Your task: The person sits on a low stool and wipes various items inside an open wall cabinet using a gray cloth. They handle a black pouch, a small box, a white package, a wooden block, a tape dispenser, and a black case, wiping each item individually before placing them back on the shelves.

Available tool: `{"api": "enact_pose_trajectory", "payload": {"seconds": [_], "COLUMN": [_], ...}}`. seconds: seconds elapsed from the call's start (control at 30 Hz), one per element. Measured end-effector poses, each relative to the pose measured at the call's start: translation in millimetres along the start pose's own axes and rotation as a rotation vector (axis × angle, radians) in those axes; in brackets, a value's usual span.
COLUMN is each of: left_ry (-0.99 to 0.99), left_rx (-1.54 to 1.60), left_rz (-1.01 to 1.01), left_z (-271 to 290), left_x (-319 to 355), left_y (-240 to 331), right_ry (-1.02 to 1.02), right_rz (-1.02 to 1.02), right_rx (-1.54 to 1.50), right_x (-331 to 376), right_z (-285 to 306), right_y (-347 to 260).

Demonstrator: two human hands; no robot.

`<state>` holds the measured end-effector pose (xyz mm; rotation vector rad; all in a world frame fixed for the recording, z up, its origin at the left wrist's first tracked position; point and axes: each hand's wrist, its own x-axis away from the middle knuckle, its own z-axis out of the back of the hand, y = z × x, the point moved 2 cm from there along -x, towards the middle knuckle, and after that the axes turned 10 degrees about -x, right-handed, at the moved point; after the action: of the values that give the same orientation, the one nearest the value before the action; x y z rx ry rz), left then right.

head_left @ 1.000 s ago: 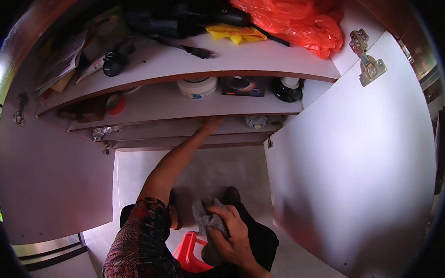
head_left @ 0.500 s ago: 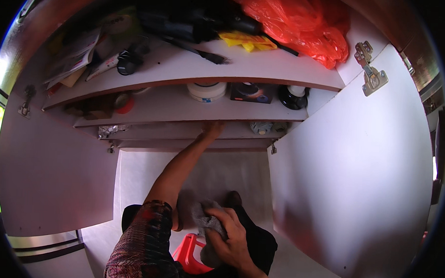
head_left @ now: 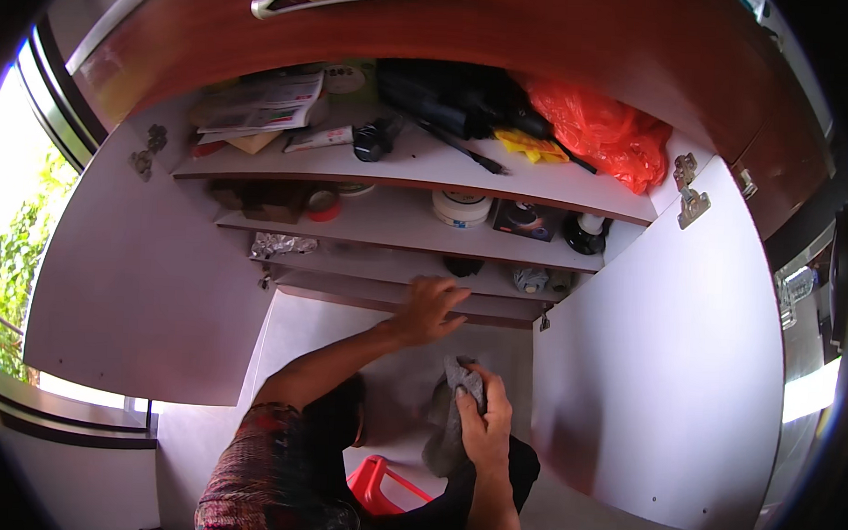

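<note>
On my feed I see left hand (head_left: 429, 312) spread just near of the lower shelves (head_left: 373, 263), right hand (head_left: 489, 422) nearer, pinching grey cloth (head_left: 447, 441), which hangs left of the right door (head_left: 664, 357).

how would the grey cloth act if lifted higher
The grey cloth would probably flop, since it droops loosely from the right hand. It is likely light, being soft enough to bunch in one grip, and its matte surface suggests little slipping.
</note>
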<state>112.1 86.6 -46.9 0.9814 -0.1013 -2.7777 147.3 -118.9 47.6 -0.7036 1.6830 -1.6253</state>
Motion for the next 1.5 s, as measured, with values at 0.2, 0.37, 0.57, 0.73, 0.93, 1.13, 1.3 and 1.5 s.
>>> {"api": "enact_pose_trajectory", "payload": {"seconds": [0.2,0.37,0.57,0.73,0.93,1.13,1.3,1.5], "left_ry": [0.558,0.239,-0.094,-0.055,0.06,0.373,-0.096,-0.274], "left_rx": [-0.446,-0.717,-0.861,-0.906,-0.73,-0.313,0.883,1.401], "left_rz": [0.228,0.365,0.442,0.265,0.316,0.2,0.71,1.03], "left_z": [146,183,162,147,143,167,115,84], "left_x": [-77,-146,-158,-143,-141,-112,-26,7], "left_y": [-41,-86,-69,-94,-105,8,72,108], "right_ry": [0.012,-0.031,0.013,0.021,0.083,0.303,0.401,0.409], "right_rz": [0.058,0.113,0.071,0.059,0.067,0.213,0.398,0.401], "right_rx": [-0.006,0.063,0.133,0.125,0.062,-0.077,-0.202,0.337], "right_x": [0,-3,-2,3,3,-3,-14,-7], "right_z": [-20,-40,-34,-29,-25,-14,-14,-35], "right_y": [-3,-1,16,19,23,16,-12,4]}}
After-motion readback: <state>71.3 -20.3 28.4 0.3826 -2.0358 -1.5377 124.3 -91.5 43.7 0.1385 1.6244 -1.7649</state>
